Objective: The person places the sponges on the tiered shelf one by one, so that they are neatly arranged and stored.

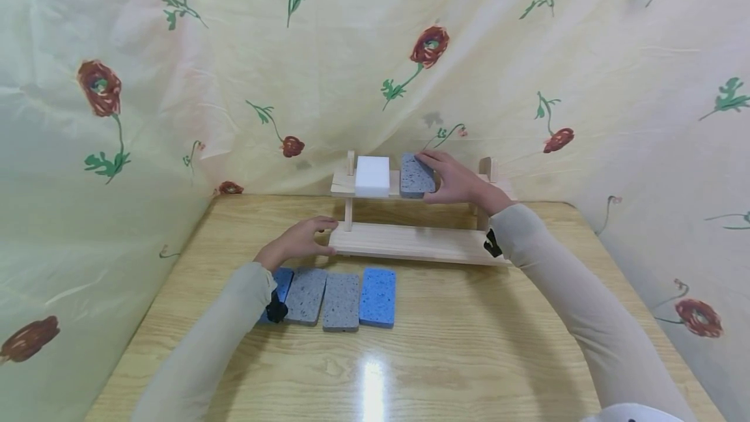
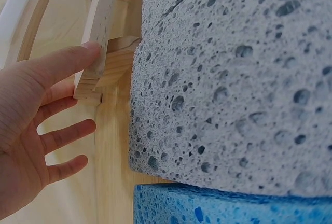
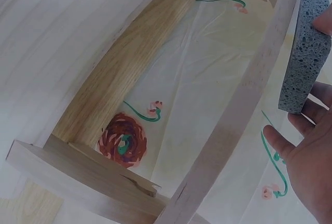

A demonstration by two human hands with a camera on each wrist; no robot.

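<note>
Gray sponge (image 1: 417, 176) is in the right hand (image 1: 459, 178), at the upper shelf (image 1: 342, 184); the fingers and thumb pinch it by its edges, closed to its size and no further. In the right wrist view a wedge of floral cloth (image 3: 176, 79) shows between sponge and board on the palm side of the fingertips, so it seems tilted, and I cannot tell how much of it is borne by the shelf. If the fingers let go while it leans like that, it could tip or slip over the front edge, down past the thumb. Just left of the fingertips, across a narrow gap, is a white block (image 1: 372, 176); a sideways push could knock the two together or skew the block. Down at the left hand (image 1: 300, 238), the fingers are spread wide, the thumb tip touching the end of the lower shelf (image 1: 410, 239); I cannot tell how firmly. Pressing too hard there could shift the whole stand under the right fingers, and pressing too lightly might leave it free to slide. Behind those left fingers, a row of sponges (image 1: 341, 301) is close to the wrist; its black wrist piece (image 1: 277, 308) could drag the nearest one if the arm drops.
</note>
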